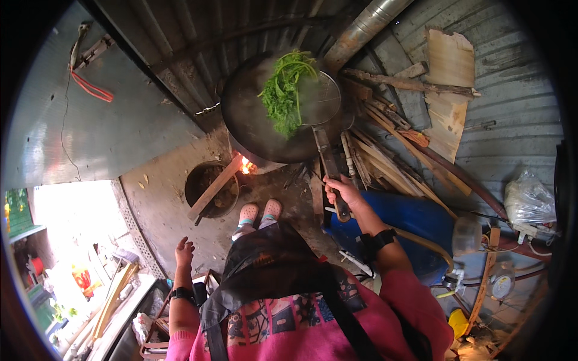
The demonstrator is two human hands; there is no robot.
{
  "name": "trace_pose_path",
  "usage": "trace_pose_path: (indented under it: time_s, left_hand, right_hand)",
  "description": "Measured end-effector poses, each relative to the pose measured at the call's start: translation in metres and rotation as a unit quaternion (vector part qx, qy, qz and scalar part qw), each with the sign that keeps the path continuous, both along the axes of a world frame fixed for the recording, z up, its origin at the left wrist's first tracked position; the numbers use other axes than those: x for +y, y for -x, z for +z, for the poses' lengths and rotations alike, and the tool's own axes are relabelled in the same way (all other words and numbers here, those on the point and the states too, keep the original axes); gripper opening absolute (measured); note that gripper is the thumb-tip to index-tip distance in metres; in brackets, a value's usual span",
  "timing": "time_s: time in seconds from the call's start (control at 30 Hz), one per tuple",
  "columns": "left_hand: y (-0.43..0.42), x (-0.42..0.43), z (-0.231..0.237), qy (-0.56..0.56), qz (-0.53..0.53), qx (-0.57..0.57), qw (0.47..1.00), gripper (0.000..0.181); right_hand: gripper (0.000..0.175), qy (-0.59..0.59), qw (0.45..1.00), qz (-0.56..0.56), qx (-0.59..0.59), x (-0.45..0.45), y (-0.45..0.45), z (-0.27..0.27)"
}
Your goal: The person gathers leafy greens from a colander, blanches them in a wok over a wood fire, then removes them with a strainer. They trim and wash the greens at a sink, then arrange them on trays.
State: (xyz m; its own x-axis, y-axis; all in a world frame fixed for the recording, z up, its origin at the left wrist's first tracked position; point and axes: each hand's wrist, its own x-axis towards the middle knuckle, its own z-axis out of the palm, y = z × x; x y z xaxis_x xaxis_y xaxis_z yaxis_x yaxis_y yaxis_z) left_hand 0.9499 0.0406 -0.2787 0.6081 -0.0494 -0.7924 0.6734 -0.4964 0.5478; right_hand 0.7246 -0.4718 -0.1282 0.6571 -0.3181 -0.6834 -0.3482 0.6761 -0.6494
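My right hand [341, 189] grips the long handle of a wire mesh skimmer [326, 99]. The skimmer's round head is over a large dark wok [244, 131], with leafy greens [284, 94] draped across and beside its left part. Steam hangs around the greens, so whether they touch the wok's contents cannot be told. My left hand [184, 252] is off to the left of my body with nothing in it, fingers slightly spread. Below the wok, a fire [247, 165] burns at the stove opening.
A wooden plank [214, 187] slants from the fire across a round metal bucket [233, 198]. Split firewood [388, 167] leans right of the wok, near a blue tub [406, 216]. A metal flue pipe [365, 34] rises behind. Corrugated metal walls [510, 90] surround the stove.
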Motion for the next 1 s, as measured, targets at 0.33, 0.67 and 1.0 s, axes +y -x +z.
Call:
trace_pose_path:
  time_s: [0.33,0.67,1.0]
  left_hand:
    - [0.013,0.009,-0.013,-0.026,0.015,0.002,1.0,0.042]
    - [0.022,0.018,-0.016,-0.009,0.066,0.005,0.998,0.04]
    - [0.023,0.01,-0.02,-0.012,0.029,0.016,0.999,0.04]
  right_hand:
    - [0.011,0.213,0.959,0.027,0.183,-0.017,-0.013,-0.005]
    - [0.043,0.464,0.827,0.14,0.285,-0.005,-0.006,-0.022]
    - [0.05,0.52,0.801,0.172,0.242,0.007,-0.019,0.005]
